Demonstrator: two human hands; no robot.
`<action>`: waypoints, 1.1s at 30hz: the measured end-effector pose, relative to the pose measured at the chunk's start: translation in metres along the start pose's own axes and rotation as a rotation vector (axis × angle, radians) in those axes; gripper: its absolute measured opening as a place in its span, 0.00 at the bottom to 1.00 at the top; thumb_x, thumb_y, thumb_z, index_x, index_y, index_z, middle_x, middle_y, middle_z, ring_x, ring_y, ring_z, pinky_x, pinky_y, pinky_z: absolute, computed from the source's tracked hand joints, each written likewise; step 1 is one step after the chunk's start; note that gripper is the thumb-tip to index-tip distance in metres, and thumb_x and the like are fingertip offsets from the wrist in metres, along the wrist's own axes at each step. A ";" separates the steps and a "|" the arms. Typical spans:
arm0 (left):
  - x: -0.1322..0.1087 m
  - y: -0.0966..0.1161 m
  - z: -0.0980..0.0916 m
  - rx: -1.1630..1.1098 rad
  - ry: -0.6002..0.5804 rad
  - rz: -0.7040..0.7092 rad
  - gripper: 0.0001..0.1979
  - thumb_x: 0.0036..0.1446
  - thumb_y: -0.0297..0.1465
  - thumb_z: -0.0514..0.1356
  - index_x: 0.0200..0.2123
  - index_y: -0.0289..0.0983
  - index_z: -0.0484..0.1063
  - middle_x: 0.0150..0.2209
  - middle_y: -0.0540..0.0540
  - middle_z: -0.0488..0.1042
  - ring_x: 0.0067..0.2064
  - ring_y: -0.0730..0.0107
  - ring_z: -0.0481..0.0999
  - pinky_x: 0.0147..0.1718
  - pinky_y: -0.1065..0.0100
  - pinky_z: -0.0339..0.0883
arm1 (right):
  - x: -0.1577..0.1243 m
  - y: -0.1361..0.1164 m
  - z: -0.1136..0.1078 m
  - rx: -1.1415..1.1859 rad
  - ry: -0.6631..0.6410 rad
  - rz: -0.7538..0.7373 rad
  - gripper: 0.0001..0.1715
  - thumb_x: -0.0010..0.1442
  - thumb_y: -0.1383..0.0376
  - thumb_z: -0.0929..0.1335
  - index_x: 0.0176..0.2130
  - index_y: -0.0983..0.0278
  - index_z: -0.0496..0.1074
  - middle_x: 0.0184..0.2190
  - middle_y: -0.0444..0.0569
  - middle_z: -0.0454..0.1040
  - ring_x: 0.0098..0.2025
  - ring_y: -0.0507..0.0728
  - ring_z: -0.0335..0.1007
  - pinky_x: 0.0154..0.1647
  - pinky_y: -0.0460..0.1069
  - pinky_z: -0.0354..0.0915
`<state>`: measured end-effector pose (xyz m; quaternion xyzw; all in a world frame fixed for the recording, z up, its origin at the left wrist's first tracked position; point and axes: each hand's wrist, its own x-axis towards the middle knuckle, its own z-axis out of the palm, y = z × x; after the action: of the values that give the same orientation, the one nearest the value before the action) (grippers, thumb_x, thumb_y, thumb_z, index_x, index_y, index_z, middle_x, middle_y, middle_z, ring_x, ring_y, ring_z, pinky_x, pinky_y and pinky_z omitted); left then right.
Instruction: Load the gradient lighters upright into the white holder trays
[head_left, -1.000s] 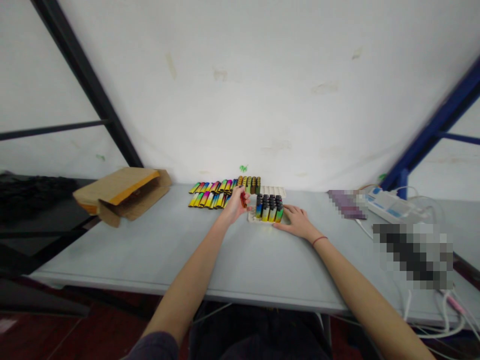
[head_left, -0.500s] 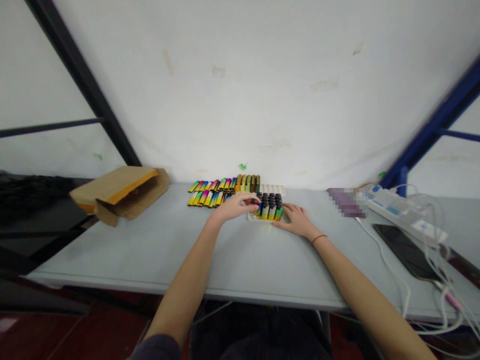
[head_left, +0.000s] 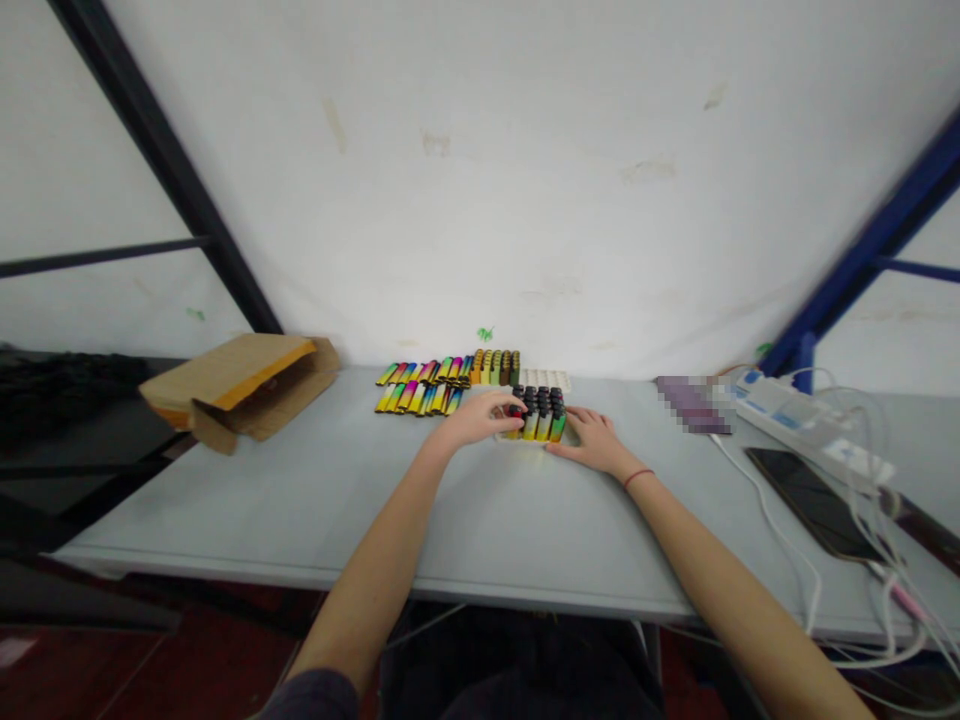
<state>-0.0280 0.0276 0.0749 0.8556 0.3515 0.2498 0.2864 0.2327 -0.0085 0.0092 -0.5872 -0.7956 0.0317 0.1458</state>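
Observation:
Black-topped lighters (head_left: 541, 410) with coloured bodies stand upright in rows in a white tray (head_left: 517, 439) at the middle of the table. My left hand (head_left: 478, 418) is at the tray's front left corner, with thumb and fingers pinched round a lighter (head_left: 515, 411); its dark and red top shows between them, and the rest is partly hidden. On the tray's right side, my right hand (head_left: 592, 440) lies on the table with fingers spread, thumb by the front corner and fingertips beside the lighters.
Rows of loose lighters (head_left: 416, 397) lie behind and left. A group of yellowish upright pieces (head_left: 495, 366) and another white tray (head_left: 547, 379) stand near the wall. An open cardboard box (head_left: 240, 385) is left; phone (head_left: 814, 500), power strip (head_left: 814, 425) and cables are right.
My left hand has moved slightly right and down, bringing the pinched lighter lower at the tray's front left corner. My right hand has stayed in place.

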 end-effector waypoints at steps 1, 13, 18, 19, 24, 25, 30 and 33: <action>0.000 0.000 0.001 0.004 0.007 -0.002 0.16 0.55 0.39 0.63 0.44 0.39 0.78 0.43 0.46 0.78 0.39 0.67 0.75 0.41 0.68 0.70 | 0.000 0.000 0.000 0.000 0.003 0.000 0.45 0.59 0.38 0.65 0.64 0.63 0.64 0.64 0.59 0.65 0.64 0.70 0.59 0.62 0.63 0.55; 0.001 0.000 0.004 0.014 0.069 0.009 0.13 0.54 0.37 0.64 0.42 0.39 0.76 0.41 0.48 0.76 0.36 0.70 0.74 0.37 0.70 0.69 | 0.000 0.000 0.000 -0.005 -0.003 -0.001 0.44 0.59 0.38 0.64 0.64 0.61 0.65 0.63 0.58 0.66 0.64 0.70 0.59 0.62 0.63 0.55; 0.000 -0.001 0.005 -0.006 0.079 0.002 0.15 0.52 0.38 0.64 0.42 0.39 0.74 0.38 0.49 0.74 0.33 0.71 0.73 0.35 0.70 0.68 | 0.000 -0.001 -0.001 -0.002 -0.008 0.002 0.45 0.59 0.38 0.64 0.64 0.61 0.64 0.64 0.59 0.65 0.64 0.70 0.59 0.62 0.63 0.55; 0.000 -0.001 0.005 -0.007 0.080 0.006 0.14 0.52 0.38 0.64 0.41 0.39 0.74 0.37 0.49 0.74 0.33 0.71 0.73 0.35 0.70 0.68 | 0.000 -0.001 -0.001 -0.001 -0.010 0.002 0.45 0.59 0.38 0.64 0.64 0.62 0.64 0.64 0.59 0.65 0.64 0.70 0.59 0.62 0.63 0.55; 0.000 -0.001 0.007 0.012 0.108 0.006 0.14 0.52 0.39 0.64 0.39 0.39 0.73 0.35 0.50 0.73 0.31 0.72 0.72 0.34 0.70 0.67 | 0.000 -0.001 -0.001 -0.007 -0.008 -0.001 0.45 0.59 0.38 0.64 0.64 0.62 0.64 0.64 0.59 0.65 0.63 0.69 0.60 0.62 0.63 0.55; 0.000 -0.001 0.007 0.010 0.110 0.004 0.14 0.51 0.39 0.64 0.39 0.38 0.73 0.34 0.50 0.73 0.31 0.72 0.72 0.33 0.70 0.67 | 0.000 0.000 -0.001 -0.008 -0.007 -0.001 0.45 0.59 0.38 0.64 0.64 0.62 0.64 0.64 0.58 0.65 0.63 0.69 0.60 0.62 0.63 0.55; 0.000 0.003 0.007 -0.031 0.115 0.000 0.13 0.51 0.40 0.64 0.37 0.38 0.73 0.34 0.50 0.73 0.30 0.74 0.71 0.32 0.71 0.67 | 0.000 0.000 0.000 -0.007 -0.004 -0.003 0.44 0.59 0.37 0.64 0.64 0.60 0.64 0.64 0.58 0.65 0.64 0.70 0.59 0.62 0.63 0.56; 0.000 0.005 0.007 -0.023 0.110 0.009 0.11 0.53 0.39 0.63 0.33 0.37 0.72 0.33 0.50 0.72 0.30 0.74 0.70 0.32 0.72 0.66 | 0.000 0.000 0.000 0.000 0.003 -0.004 0.44 0.59 0.37 0.64 0.64 0.60 0.64 0.64 0.57 0.66 0.64 0.70 0.58 0.62 0.63 0.55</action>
<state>-0.0211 0.0222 0.0735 0.8387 0.3599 0.3019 0.2754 0.2327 -0.0081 0.0089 -0.5855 -0.7967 0.0303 0.1468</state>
